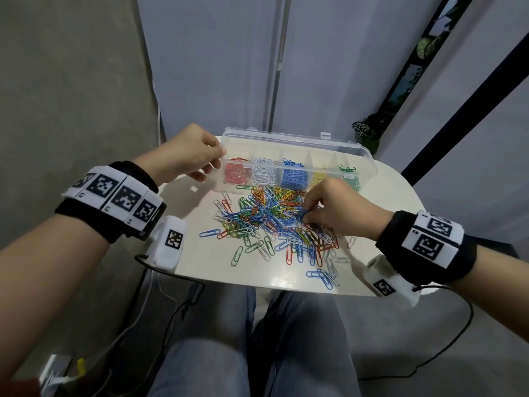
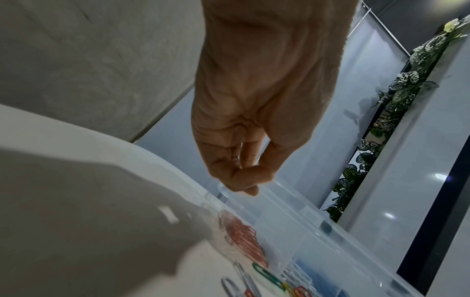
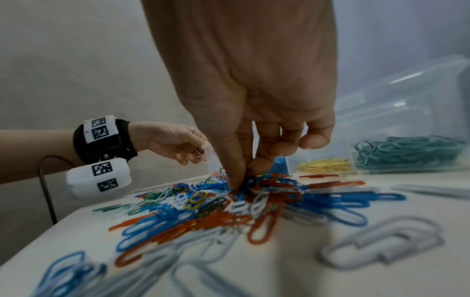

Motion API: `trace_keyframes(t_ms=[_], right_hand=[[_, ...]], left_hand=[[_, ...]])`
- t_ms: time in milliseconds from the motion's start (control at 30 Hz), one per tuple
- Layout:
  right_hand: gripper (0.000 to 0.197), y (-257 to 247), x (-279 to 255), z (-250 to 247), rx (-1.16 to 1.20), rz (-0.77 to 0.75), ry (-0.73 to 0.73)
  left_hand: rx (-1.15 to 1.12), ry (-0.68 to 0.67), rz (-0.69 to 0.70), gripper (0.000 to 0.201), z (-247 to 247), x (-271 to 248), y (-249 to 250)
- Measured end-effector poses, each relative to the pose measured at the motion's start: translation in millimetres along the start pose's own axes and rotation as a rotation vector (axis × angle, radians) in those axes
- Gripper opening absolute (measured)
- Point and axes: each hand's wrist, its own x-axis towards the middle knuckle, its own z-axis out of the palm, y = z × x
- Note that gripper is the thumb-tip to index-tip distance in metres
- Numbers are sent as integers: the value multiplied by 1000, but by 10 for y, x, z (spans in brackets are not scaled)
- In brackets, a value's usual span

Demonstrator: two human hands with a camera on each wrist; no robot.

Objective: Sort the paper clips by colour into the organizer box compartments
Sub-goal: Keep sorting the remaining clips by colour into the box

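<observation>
A clear organizer box (image 1: 300, 138) stands open at the back of the small white table (image 1: 200, 262). Its compartments hold red clips (image 1: 236, 173), white clips (image 1: 264, 171), blue clips (image 1: 294, 174), yellow clips (image 1: 319, 177) and green clips (image 1: 352, 179). A mixed pile of paper clips (image 1: 272, 222) lies in front of it. My left hand (image 1: 214, 164) grips the box's left end, fingertips (image 2: 250, 192) on the rim of the box (image 2: 292, 211). My right hand (image 1: 307, 213) pinches a blue paper clip (image 1: 302, 215) in the pile (image 3: 178, 217), thumb and finger pressed down among the clips.
Loose clips lie scattered toward the table's front edge (image 1: 323, 277). A grey wall (image 1: 71, 96) stands close on the left, and a plant (image 1: 369, 130) sits behind the box's right end. Cables (image 1: 171, 310) hang below the table beside my legs.
</observation>
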Motion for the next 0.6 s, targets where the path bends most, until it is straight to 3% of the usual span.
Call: trace_keyframes(t_ms=[333, 600], right_hand=[[8, 120, -37, -216, 564, 173, 113], [7, 141, -4, -364, 748, 233, 53]], left_hand=[[-14, -6, 1, 24, -5, 9, -9], [-11, -3, 5, 26, -8, 8, -12]])
